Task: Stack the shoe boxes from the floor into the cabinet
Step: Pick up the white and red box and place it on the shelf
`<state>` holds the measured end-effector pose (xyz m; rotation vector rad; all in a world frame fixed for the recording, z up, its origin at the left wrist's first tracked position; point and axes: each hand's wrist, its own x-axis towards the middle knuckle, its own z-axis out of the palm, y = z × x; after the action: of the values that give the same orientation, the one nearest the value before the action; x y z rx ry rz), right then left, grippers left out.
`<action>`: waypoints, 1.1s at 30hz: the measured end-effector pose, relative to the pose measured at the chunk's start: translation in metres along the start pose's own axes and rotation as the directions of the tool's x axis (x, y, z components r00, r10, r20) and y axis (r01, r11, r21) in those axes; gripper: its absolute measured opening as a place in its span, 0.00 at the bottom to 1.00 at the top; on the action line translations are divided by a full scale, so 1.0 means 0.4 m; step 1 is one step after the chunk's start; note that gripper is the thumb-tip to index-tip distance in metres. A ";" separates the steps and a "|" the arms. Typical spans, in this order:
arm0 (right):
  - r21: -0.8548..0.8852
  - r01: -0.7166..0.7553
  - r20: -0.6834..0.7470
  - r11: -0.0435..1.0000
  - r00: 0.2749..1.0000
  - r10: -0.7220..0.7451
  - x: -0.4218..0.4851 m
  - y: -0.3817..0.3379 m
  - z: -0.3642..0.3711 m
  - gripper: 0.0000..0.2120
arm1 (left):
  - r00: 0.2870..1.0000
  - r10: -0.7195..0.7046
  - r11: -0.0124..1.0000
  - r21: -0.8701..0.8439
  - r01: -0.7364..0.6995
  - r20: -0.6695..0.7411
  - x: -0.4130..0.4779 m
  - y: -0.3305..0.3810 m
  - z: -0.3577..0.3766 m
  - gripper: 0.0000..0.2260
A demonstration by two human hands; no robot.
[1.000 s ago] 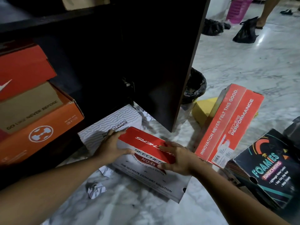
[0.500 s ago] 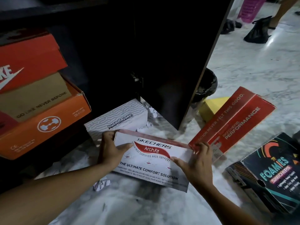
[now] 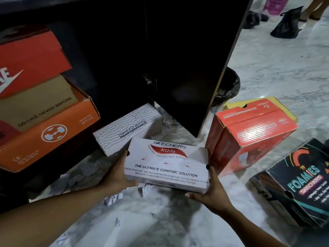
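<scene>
Over marble floor (image 3: 267, 72), left hand (image 3: 116, 174), right hand (image 3: 212, 192) clasp white box (image 3: 167, 163) (fingers (image 3: 192, 195) underneath).

White box (image 3: 166, 164): "SKECHERS Arch Fit, THE ULTIMATE COMFORT SOLUTION" (fine print unreadable)
Grey box (image 3: 127, 128): "SKECHERS PERFORMANCE"
Black box (image 3: 300, 186): "FOAMIES SKECHERS"
Tan box (image 3: 37, 106): "GO LIKE NEVER BEFORE"

Single view, worn on the person's head, tipped forward and down along both forearms. It sits close: the left hand (image 3: 117, 173) and right hand (image 3: 211, 191) land at mid-frame, gripping the white Skechers Arch Fit cardboard shoe box (image 3: 167, 163) dead centre. The wide lens takes in the dark wooden cabinet (image 3: 178, 59) across the top and left, and the pale marble floor (image 3: 276, 72) running away at upper right, as far as a pink plastic basket (image 3: 274, 4) at the top edge.
</scene>
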<state>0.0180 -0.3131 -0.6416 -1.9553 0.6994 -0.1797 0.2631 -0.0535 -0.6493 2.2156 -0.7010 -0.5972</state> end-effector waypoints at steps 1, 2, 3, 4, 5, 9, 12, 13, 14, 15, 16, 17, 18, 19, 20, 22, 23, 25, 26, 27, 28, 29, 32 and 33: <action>-0.006 -0.003 -0.026 1.000 1.000 0.003 0.002 -0.009 0.001 0.48 | 1.000 0.011 1.000 0.000 -0.011 -0.024 0.003 0.006 0.000 0.60; 0.003 -0.006 -0.055 1.000 0.998 0.006 0.004 -0.017 -0.001 0.48 | 0.999 0.024 1.000 -0.003 -0.024 -0.043 0.005 0.014 -0.003 0.59; 0.022 -0.004 -0.082 1.000 0.997 0.006 0.003 -0.029 -0.004 0.47 | 0.997 0.036 0.999 -0.015 -0.037 -0.063 0.002 0.026 -0.009 0.59; 0.046 0.000 -0.109 0.999 0.994 0.005 0.003 -0.042 -0.008 0.47 | 0.995 0.053 0.998 -0.028 -0.056 -0.088 -0.003 0.041 -0.017 0.58; 0.068 0.015 -0.131 0.998 0.991 -0.006 0.001 -0.058 -0.014 0.46 | 0.991 0.067 0.997 -0.041 -0.072 -0.111 -0.007 0.052 -0.028 0.57; 0.133 0.070 -0.160 0.989 0.986 -0.048 -0.005 -0.127 -0.044 0.45 | 0.972 0.144 0.984 -0.078 -0.160 -0.188 -0.032 0.130 -0.111 0.56; 0.221 0.125 -0.173 0.967 0.981 -0.087 -0.008 -0.224 -0.077 0.40 | 0.927 0.238 0.966 -0.024 -0.256 -0.289 -0.045 0.235 -0.206 0.58; 0.238 0.159 -0.171 0.958 0.978 -0.120 -0.007 -0.262 -0.090 0.40 | 0.900 0.274 0.957 0.003 -0.290 -0.339 -0.046 0.273 -0.240 0.58; 0.261 0.192 -0.161 0.946 0.975 -0.153 -0.004 -0.303 -0.103 0.40 | 0.872 0.310 0.944 0.018 -0.328 -0.379 -0.046 0.312 -0.274 0.58; 0.279 0.220 -0.153 0.935 0.971 -0.183 0.002 -0.341 -0.119 0.40 | 0.839 0.349 0.927 0.021 -0.375 -0.419 -0.045 0.351 -0.308 0.56; 0.286 0.247 -0.155 0.926 0.966 -0.209 0.010 -0.384 -0.136 0.40 | 0.805 0.372 0.911 0.013 -0.413 -0.462 -0.048 0.396 -0.345 0.54; 0.272 0.286 -0.159 0.919 0.955 -0.250 0.017 -0.433 -0.153 0.39 | 0.772 0.380 0.898 0.002 -0.440 -0.509 -0.051 0.437 -0.383 0.53; 0.255 0.328 -0.168 0.910 0.941 -0.293 0.022 -0.487 -0.171 0.39 | 0.740 0.391 0.884 -0.001 -0.467 -0.548 -0.057 0.478 -0.424 0.53; 0.255 0.361 -0.181 0.897 0.929 -0.323 0.028 -0.541 -0.189 0.39 | 0.705 0.405 0.869 0.005 -0.495 -0.582 -0.062 0.514 -0.465 0.53; 0.262 0.385 -0.196 0.885 0.919 -0.341 0.031 -0.597 -0.207 0.40 | 0.676 0.415 0.857 0.012 -0.515 -0.609 -0.068 0.548 -0.505 0.53; 0.230 0.423 -0.260 0.876 0.894 -0.364 0.032 -0.706 -0.242 0.47 | 0.617 0.430 0.837 0.034 -0.547 -0.659 -0.074 0.609 -0.585 0.53; 0.196 0.442 -0.297 0.875 0.877 -0.377 0.031 -0.752 -0.258 0.52 | 0.585 0.441 0.828 0.057 -0.558 -0.681 -0.072 0.638 -0.624 0.54; 0.134 0.475 -0.351 0.870 0.844 -0.406 0.027 -0.837 -0.285 0.58 | 0.541 0.457 0.817 0.093 -0.570 -0.706 -0.073 0.699 -0.701 0.54; 0.121 0.499 -0.370 0.858 0.825 -0.428 0.025 -0.877 -0.293 0.57 | 0.529 0.460 0.815 0.102 -0.571 -0.713 -0.073 0.732 -0.738 0.53; 0.112 0.531 -0.401 0.840 0.798 -0.451 0.029 -0.911 -0.300 0.54 | 0.509 0.467 0.811 0.119 -0.573 -0.723 -0.070 0.762 -0.775 0.52; 0.111 0.565 -0.426 0.817 0.770 -0.475 0.032 -0.945 -0.303 0.50 | 0.483 0.468 0.809 0.139 -0.571 -0.740 -0.066 0.789 -0.808 0.50; 0.117 0.594 -0.444 0.796 0.748 -0.493 0.040 -0.979 -0.305 0.46 | 0.448 0.464 0.810 0.161 -0.564 -0.764 -0.058 0.810 -0.837 0.48; 0.101 0.614 -0.494 0.783 0.714 -0.497 0.084 -1.067 -0.299 0.46 | 0.388 0.405 0.857 0.197 -0.476 -0.828 -0.004 0.847 -0.892 0.41; 0.097 0.608 -0.508 0.788 0.711 -0.486 0.106 -1.092 -0.293 0.48 | 0.400 0.362 0.879 0.165 -0.447 -0.842 0.022 0.858 -0.897 0.39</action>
<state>0.1764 -0.2857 -0.2169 -1.8217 0.3231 -1.0917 0.3806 -0.0824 -0.1677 1.7931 -0.5912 0.7278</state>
